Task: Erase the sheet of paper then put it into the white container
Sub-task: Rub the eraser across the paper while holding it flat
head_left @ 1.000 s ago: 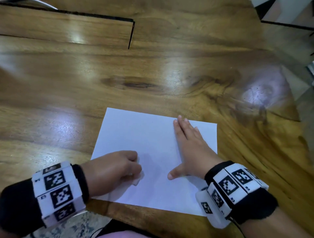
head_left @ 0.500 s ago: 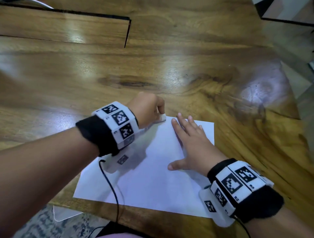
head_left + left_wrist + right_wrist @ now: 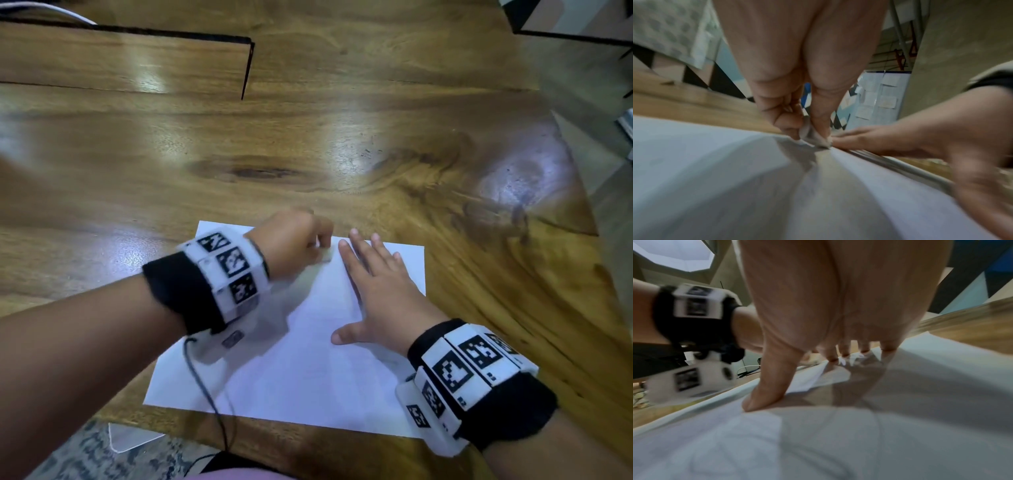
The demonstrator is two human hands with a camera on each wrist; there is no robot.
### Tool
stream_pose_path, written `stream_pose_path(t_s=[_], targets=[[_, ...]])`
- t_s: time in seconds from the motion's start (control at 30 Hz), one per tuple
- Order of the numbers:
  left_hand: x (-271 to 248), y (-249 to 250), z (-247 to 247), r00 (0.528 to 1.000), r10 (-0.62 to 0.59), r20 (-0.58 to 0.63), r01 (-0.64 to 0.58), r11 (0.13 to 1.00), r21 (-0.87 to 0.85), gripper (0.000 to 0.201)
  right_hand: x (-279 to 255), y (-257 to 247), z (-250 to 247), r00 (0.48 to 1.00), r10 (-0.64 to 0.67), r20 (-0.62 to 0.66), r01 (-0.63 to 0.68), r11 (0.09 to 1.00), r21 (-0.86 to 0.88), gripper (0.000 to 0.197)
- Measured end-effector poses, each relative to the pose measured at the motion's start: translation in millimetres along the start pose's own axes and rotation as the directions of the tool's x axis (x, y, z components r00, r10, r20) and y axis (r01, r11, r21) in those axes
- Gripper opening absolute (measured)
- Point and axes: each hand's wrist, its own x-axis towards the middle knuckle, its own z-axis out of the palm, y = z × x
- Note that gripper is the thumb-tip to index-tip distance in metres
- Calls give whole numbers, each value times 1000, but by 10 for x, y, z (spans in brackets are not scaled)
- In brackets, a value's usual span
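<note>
A white sheet of paper (image 3: 308,370) lies flat near the front edge of the wooden table (image 3: 308,137). My left hand (image 3: 294,243) pinches a small white eraser (image 3: 323,257) and holds it down on the paper near its far edge. The left wrist view shows the eraser (image 3: 812,136) between thumb and fingers, its tip on the paper (image 3: 715,178). My right hand (image 3: 380,294) lies flat on the sheet's right half, fingers straight and spread. In the right wrist view the thumb and fingertips (image 3: 844,352) press on the paper (image 3: 838,443). No white container is in view.
A darker wooden panel (image 3: 120,58) with a black edge sits at the far left of the table. The table's right edge (image 3: 582,192) slants close to my right hand. Below the front edge show a patterned floor and a thin black cable (image 3: 209,394) from the left wrist.
My left hand went with the eraser from the near left of the sheet to its far edge, then slid slightly toward the right hand's fingertips. The right hand stayed flat on the paper.
</note>
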Motion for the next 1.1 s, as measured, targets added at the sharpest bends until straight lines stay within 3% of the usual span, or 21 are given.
stream_pose_path(t_s=[0.07, 0.13, 0.3, 0.5, 0.57, 0.63, 0.73, 0.8, 0.93, 1.0, 1.1], targets=[[162, 30, 3, 995, -40, -87, 39, 999, -7, 13, 2, 0, -1, 1000, 1, 0, -1, 1000, -3, 128], [121, 57, 45, 994, -61, -89, 60, 998, -9, 11, 2, 0, -3, 1000, 2, -1, -2, 1000, -1, 128], [-149, 82, 97, 992, -5, 127, 3, 1000, 16, 8, -9, -2, -1, 1000, -2, -9, 2, 1000, 13, 127], [139, 101, 13, 999, -33, -30, 34, 999, 21, 10, -5, -2, -5, 1000, 2, -1, -2, 1000, 0, 127], [-85, 87, 80, 999, 31, 10, -31, 1000, 1, 4, -10, 1, -3, 1000, 2, 0, -2, 1000, 7, 127], [-375, 60, 163, 988, 132, 84, -129, 991, -34, 10, -12, 0, -2, 1000, -1, -1, 1, 1000, 17, 127], [-488, -4, 147, 967, 133, 218, -132, 991, -18, 10, -17, -4, -6, 1000, 1, 6, -1, 1000, 28, 127], [-304, -26, 47, 982, 78, 173, -81, 997, 11, 7, -15, -7, -8, 1000, 2, 12, -2, 1000, 20, 127], [36, -35, -26, 999, -30, -44, 31, 999, 20, 14, -15, -6, -9, 1000, 4, 15, -4, 1000, 9, 126], [-112, -37, 67, 999, -3, -37, 3, 1000, -9, 8, -13, -4, -6, 1000, 5, 16, -5, 1000, 14, 127], [-557, -55, 216, 991, 130, 38, -127, 990, -66, 19, -8, -1, 2, 1000, 7, 15, -7, 1000, 18, 127]])
